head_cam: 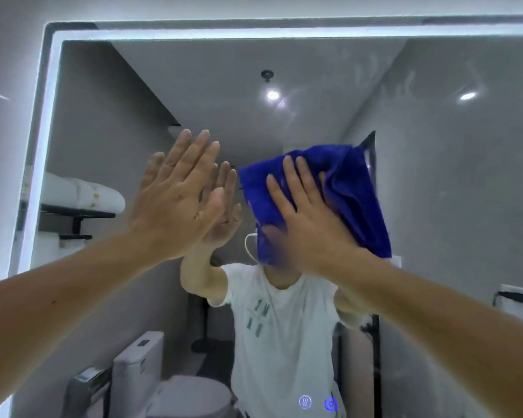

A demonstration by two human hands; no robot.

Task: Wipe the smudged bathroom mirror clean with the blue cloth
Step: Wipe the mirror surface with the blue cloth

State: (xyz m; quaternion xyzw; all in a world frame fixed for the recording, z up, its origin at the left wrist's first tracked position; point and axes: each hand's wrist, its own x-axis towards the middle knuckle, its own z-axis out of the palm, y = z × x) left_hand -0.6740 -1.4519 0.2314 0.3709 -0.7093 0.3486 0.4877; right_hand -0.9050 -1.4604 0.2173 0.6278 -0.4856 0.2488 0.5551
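blue cloth (pixel 347 188) was pressed against the mirror (pixel 441 182) centre by the right hand (pixel 308 227), fingers straight, nothing clenched. left hand (pixel 178 200) was laid flat on the glass, released. cloth judged soft, light, bunch-prone; best backed mid-fold by a flat palm.

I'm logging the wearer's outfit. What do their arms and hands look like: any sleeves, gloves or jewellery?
The left forearm and right forearm are bare to the frame edge, no sleeve in view. The left hand and right hand wear no gloves, rings or watch. The reflection in the light-framed bathroom mirror shows a white short-sleeved T-shirt with green chest print.
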